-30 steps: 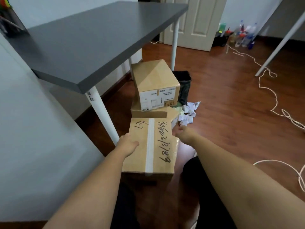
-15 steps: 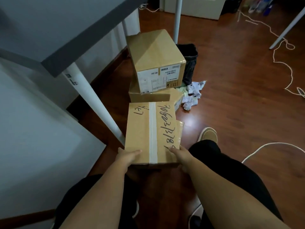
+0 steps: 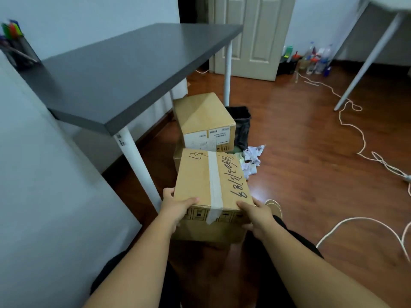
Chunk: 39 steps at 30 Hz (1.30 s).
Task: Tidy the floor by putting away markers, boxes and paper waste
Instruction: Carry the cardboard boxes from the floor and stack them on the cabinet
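Cardboard makes up the largest item in hand: a taped box [image 3: 213, 185] at the lower centre of the frame, raised off the floor [image 3: 311, 152] and tilted with its top toward the camera. It looks stiff and square-edged, probably light to moderate in weight since two hands lift it without visible strain, though that is a guess; the near lower corners, where it is already held, seem the soundest grip. Its top carries a pale tape strip and black marker scrawl that appears to end in "789", otherwise unreadable. Behind it, mid-frame, a second box [image 3: 204, 121] sits atop a third, with a white shipping label too small to read. Crumpled paper waste [image 3: 251, 158] lies right of centre beside a dark bin [image 3: 240, 125]. The left hand [image 3: 175, 207] and right hand [image 3: 253, 214] each curl around a near corner. Markers [image 3: 11, 30] stand in a holder on the counter [image 3: 124, 70], upper left.
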{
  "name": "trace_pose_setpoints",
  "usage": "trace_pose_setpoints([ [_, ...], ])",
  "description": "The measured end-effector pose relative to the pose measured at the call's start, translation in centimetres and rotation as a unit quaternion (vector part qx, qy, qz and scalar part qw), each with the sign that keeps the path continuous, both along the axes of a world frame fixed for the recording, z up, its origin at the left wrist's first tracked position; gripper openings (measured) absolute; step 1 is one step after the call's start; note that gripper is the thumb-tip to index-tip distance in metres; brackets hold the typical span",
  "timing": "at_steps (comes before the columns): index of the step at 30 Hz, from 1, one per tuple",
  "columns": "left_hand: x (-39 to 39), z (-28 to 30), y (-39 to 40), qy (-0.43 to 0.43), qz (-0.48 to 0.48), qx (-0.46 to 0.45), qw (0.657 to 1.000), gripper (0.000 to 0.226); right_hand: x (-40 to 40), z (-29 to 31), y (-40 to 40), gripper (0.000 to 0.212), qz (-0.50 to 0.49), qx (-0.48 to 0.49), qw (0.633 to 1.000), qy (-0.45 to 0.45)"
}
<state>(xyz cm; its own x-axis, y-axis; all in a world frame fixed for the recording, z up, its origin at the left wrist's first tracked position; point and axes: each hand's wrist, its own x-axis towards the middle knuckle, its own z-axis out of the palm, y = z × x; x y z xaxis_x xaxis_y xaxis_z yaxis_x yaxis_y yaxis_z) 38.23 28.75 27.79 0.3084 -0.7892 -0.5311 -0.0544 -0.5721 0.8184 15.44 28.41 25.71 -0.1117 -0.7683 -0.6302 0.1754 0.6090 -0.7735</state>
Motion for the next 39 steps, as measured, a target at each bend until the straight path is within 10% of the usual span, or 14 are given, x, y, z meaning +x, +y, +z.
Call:
trace_pose_setpoints([
  [17, -4.7, 19.9, 3.0, -0.036, -0.066, -0.288, 0.955, 0.076, -2.7, 19.9, 5.5, 0.057, -0.184, -0.230, 0.953, -0.075],
  [39, 15.1, 39.3, 18.1, -0.163, 0.179, -0.478, 0.844, 0.079, 19.2, 40.0, 7.0, 0.066, 0.102, -0.458, 0.865, -0.177],
])
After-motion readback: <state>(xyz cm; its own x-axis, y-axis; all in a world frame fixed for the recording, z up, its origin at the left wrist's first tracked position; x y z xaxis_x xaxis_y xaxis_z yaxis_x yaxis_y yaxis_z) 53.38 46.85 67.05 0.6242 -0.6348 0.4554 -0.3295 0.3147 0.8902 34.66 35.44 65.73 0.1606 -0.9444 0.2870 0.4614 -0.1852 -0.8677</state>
